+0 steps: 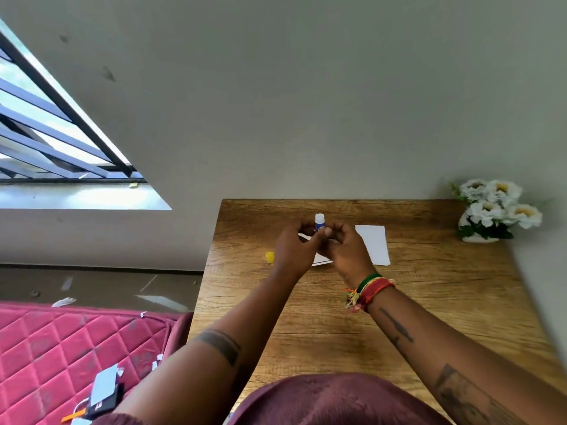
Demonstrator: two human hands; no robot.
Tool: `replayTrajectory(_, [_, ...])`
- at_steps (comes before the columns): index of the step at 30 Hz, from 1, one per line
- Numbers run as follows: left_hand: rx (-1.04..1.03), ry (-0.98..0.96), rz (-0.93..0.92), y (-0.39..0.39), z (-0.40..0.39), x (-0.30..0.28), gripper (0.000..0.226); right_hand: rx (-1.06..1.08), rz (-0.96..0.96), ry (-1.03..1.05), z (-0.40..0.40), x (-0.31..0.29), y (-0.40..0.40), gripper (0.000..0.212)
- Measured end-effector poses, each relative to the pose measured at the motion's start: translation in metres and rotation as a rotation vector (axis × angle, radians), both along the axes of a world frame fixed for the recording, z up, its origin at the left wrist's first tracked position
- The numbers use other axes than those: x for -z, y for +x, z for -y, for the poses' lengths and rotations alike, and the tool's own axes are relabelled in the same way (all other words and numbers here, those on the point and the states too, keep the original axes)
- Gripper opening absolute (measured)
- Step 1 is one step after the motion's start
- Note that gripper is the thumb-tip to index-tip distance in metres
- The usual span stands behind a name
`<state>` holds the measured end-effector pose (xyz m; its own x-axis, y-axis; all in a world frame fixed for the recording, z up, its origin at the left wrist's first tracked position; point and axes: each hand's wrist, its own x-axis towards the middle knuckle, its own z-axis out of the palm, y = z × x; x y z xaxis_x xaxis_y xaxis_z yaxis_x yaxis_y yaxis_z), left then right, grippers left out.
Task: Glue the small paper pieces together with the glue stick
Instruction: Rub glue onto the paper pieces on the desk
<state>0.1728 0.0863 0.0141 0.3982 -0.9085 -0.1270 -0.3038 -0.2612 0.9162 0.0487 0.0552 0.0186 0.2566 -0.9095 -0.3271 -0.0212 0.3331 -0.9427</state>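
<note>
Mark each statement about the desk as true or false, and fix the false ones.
1. The glue stick stands upright behind the hands. True.
2. The yellow cap sits on the glue stick. False: it lies on the table, left of the left hand.
3. The flowers stand at the table's far right corner. True.
4. The right hand rests flat on the white paper. False: both hands meet, fingers curled together, above the table.
</note>
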Motion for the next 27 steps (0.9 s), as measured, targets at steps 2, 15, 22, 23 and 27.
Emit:
replayTrajectory(2, [-0.013,0.008,-0.035,-0.007,0.002,-0.002,0.027,0.006,-0.026,-0.031,0.0,-0.003,-0.008,0.032])
replayTrajectory(15, [0.023,-0.062,-0.178,-0.032,0.009,-0.038,0.019,0.082,-0.102,-0.101,-0.009,-0.018,-0.029,0.02])
replayTrajectory(22, [-0.009,-0.069,-0.199,-0.028,0.012,-0.042,0.021,0.114,-0.018,-0.102,-0.008,-0.027,-0.029,0.011])
replayTrajectory(23, [-0.007,-0.075,-0.197,-0.027,0.012,-0.042,0.02,0.091,-0.005,-0.1,-0.008,-0.026,-0.031,0.015])
replayTrajectory(27, [0.004,-0.068,-0.168,-0.023,0.012,-0.043,0.019,-0.035,0.035,-0.099,-0.008,-0.025,-0.034,0.022])
